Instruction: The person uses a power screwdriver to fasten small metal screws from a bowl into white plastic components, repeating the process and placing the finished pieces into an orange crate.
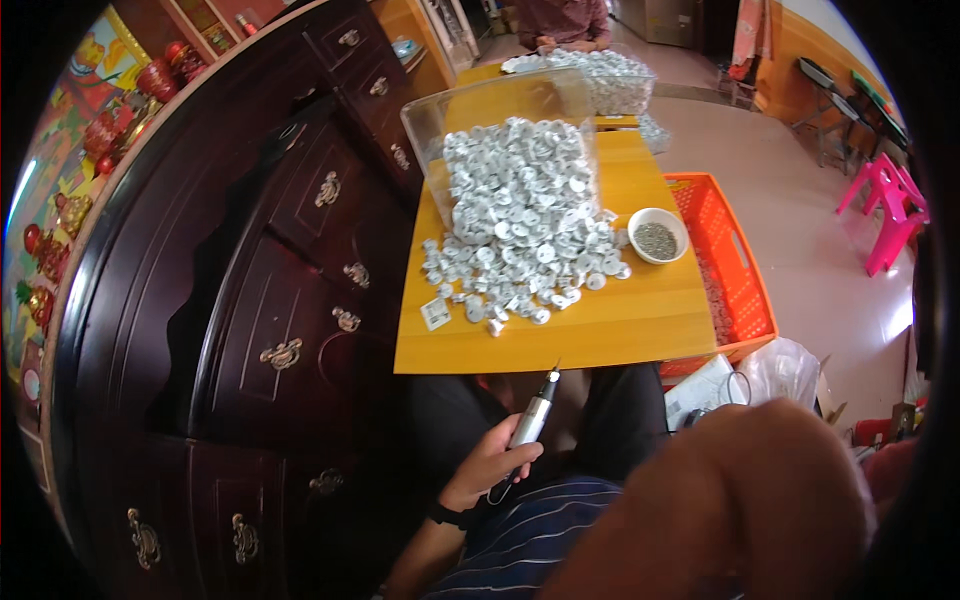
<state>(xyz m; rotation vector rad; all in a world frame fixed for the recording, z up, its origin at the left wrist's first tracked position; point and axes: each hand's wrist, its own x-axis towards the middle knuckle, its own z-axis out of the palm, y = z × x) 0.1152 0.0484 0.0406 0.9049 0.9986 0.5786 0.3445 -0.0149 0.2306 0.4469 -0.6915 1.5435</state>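
Gripping a slim silver pen-shaped electric screwdriver with a dark pointed tip (533,418), the left hand (487,466) sits low in the head view, over the person's lap, its fingers curled shut around the lower part of the tool's barrel. The tool tilts up and to the right, its tip just below the near edge of the yellow wooden table (620,325) and not touching it. A dark band shows at the left wrist.

The right hand (740,500) fills the lower right corner, very close to the lens and blurred; whether its fingers are open or closed cannot be told, and nothing can be seen in it.

On the table lies a big heap of small white round plastic parts (520,215), spilling forward from a tipped clear plastic bin (505,100). A small white bowl of tiny dark metal pieces (657,236) stands just to the right of the heap. An orange plastic crate (735,270) rests on the floor beside the table's right edge. A dark wooden cabinet with brass handles (290,290) runs along the left. Another person sits at the far end of the table.
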